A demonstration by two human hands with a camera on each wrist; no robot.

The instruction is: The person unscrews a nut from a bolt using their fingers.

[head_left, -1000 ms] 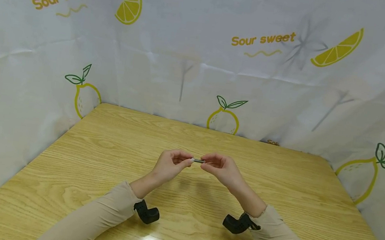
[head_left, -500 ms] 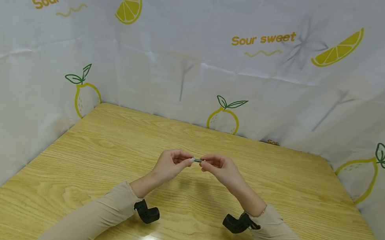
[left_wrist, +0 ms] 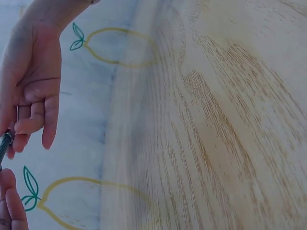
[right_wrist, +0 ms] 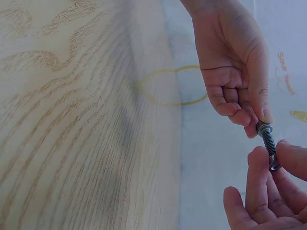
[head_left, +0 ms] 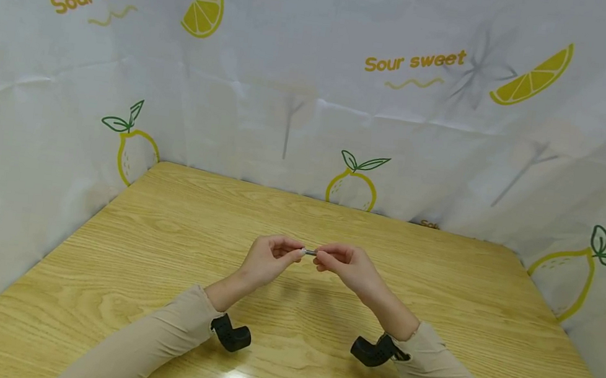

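A small metal bolt (head_left: 310, 253) with a threaded shank is held level between both hands, above the wooden table. My left hand (head_left: 270, 260) pinches one end between thumb and fingers; in the right wrist view a shiny ring-like piece (right_wrist: 274, 165) shows at those fingertips. At the other end, my right hand (head_left: 352, 271) has thumb and fingertips on a wider round metal collar (right_wrist: 264, 127). Bare thread shows between the two grips. In the left wrist view the bolt (left_wrist: 5, 143) is cut off at the left edge.
The wood-grain table (head_left: 164, 323) spreads under both forearms. White curtains (head_left: 275, 42) printed with lemons and lettering enclose its back and sides. A black wrist camera (head_left: 232, 336) sits by the left cuff, another black camera (head_left: 371, 353) by the right one.
My right fingers have moved slightly left along the bolt and closed over its right end, which showed bare between the fingertips before. My left hand has stayed in place.
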